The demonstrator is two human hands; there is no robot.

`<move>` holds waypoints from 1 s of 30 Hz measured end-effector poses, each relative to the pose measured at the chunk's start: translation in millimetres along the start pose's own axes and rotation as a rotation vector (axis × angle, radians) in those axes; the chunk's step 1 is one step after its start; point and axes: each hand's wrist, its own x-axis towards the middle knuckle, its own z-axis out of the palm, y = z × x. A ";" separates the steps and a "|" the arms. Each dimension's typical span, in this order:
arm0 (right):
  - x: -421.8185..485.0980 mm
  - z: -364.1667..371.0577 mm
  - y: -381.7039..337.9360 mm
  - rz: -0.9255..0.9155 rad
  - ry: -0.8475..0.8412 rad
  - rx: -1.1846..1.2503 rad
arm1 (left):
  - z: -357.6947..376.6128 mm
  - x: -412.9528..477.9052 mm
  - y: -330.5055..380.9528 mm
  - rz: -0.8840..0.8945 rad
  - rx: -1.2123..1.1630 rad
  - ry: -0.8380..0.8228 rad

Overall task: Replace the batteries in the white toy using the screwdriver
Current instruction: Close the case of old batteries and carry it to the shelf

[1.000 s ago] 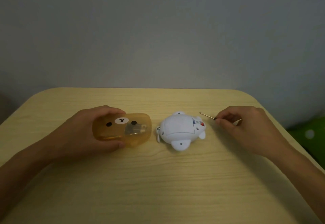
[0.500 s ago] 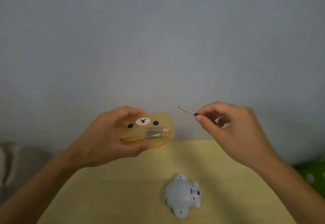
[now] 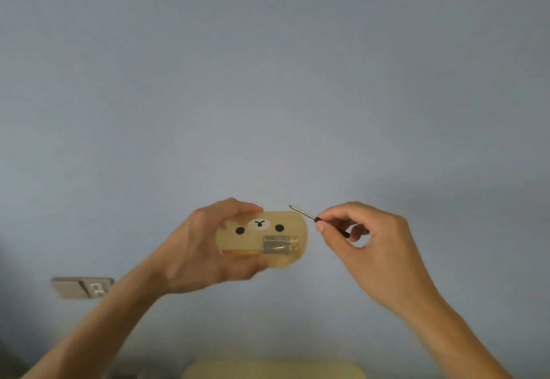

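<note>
Batteries (image 3: 279, 244): two, side by side inside one amber case (image 3: 262, 239); left hand (image 3: 208, 247) clamped around case. One screwdriver (image 3: 318, 220) pinched in right hand (image 3: 366, 247) fingertips, tip beside case. Toy out of view.

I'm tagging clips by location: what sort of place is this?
Probably a room at home or a small office: a plain painted wall, a wall socket low down, and a pale wood table.
</note>
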 end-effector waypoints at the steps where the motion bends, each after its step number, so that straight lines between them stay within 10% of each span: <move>1: 15.0 -16.9 -21.8 -0.002 0.004 0.003 | -24.7 8.0 22.0 -0.002 0.005 0.003; 14: 56.4 -124.9 -146.3 -0.088 -0.084 0.111 | -164.7 -22.5 169.3 -0.155 0.046 0.140; 30: -64.1 78.0 -452.9 -0.548 -0.617 0.663 | -338.8 -434.9 267.2 -0.712 0.451 0.607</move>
